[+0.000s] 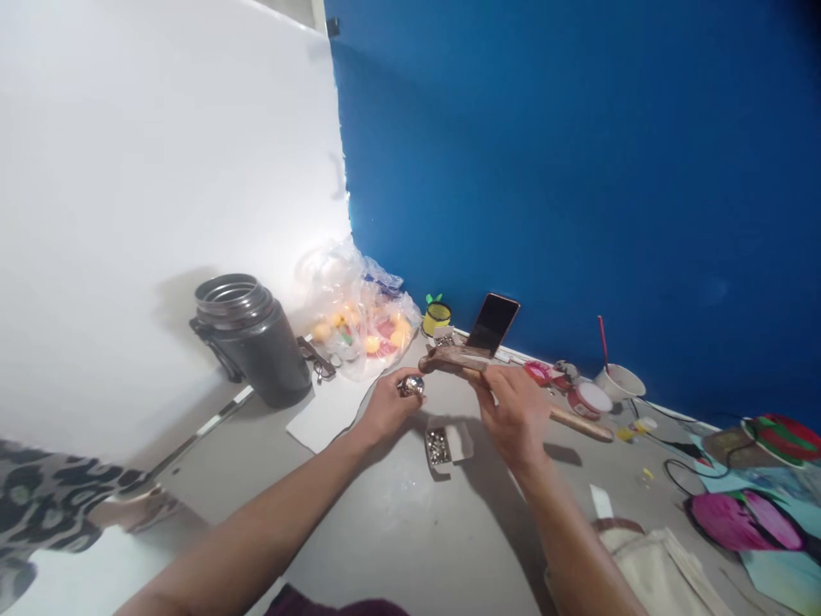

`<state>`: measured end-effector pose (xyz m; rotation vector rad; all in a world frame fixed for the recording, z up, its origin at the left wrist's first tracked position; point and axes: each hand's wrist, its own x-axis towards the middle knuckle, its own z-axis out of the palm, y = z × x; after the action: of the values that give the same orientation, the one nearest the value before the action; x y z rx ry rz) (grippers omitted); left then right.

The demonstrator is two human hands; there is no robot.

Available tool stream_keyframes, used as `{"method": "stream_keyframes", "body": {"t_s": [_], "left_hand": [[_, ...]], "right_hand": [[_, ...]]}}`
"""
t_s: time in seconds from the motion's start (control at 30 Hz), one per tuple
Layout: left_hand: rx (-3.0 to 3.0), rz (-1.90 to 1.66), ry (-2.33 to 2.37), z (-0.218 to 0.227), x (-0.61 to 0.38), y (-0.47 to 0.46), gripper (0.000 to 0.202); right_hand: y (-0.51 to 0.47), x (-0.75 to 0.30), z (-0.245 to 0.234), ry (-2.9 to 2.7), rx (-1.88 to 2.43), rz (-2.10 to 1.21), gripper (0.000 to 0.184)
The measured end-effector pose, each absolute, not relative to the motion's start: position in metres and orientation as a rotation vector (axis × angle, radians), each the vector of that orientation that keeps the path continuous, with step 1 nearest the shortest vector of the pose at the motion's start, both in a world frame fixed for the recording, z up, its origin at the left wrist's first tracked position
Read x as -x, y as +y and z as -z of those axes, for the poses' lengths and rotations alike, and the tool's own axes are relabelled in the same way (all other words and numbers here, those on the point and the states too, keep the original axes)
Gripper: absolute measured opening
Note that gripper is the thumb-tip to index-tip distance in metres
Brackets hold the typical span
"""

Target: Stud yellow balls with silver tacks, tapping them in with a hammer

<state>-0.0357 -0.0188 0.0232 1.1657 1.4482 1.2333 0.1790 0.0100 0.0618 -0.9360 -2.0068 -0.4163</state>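
My left hand (390, 406) is closed around a round, shiny silver thing (411, 387) with a bumpy, studded surface. My right hand (516, 415) grips a hammer (581, 423) with a long wooden handle, close to its worn brown head. The head (452, 360) points left, just above and beside the silver thing; whether they touch I cannot tell. Below and between my hands, a small open box (439, 447) of shiny metal pieces, perhaps tacks, sits on the grey table (398, 522).
A dark wide-mouthed flask (266, 351) and clear plastic bags (359, 316) stand at the left back. A phone (493, 323) leans on the blue wall. Toward the right are a white cup (619, 382), pink glasses (744, 519) and cloth (660, 569). Another person's patterned sleeve (57, 496) shows at left.
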Motion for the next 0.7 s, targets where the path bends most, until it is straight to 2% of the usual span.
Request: {"method": "stream_keyframes", "body": {"t_s": [0.13, 0.27, 0.37, 0.53, 0.7], "left_hand": [[-1.155, -1.247, 1.424, -0.022, 0.036, -0.018, 0.040], [-1.149, -1.245, 1.367, -0.026, 0.035, -0.019, 0.036], [-1.133, -1.304, 1.256, -0.029, 0.034, -0.021, 0.049], [-1.126, -1.336, 1.246, -0.036, 0.033, -0.025, 0.042], [-1.083, -1.302, 1.176, -0.039, 0.033, -0.029, 0.049]], "right_hand": [[0.010, -0.182, -0.068, -2.024, 0.885, 0.364, 0.011], [0.011, -0.181, -0.061, -2.130, 0.945, 0.232, 0.023], [0.015, -0.184, -0.056, -2.064, 1.043, 0.097, 0.027], [0.029, -0.194, -0.045, -2.051, 1.427, -0.173, 0.033], [0.035, -0.195, -0.034, -2.142, 1.789, -0.481, 0.029]]}}
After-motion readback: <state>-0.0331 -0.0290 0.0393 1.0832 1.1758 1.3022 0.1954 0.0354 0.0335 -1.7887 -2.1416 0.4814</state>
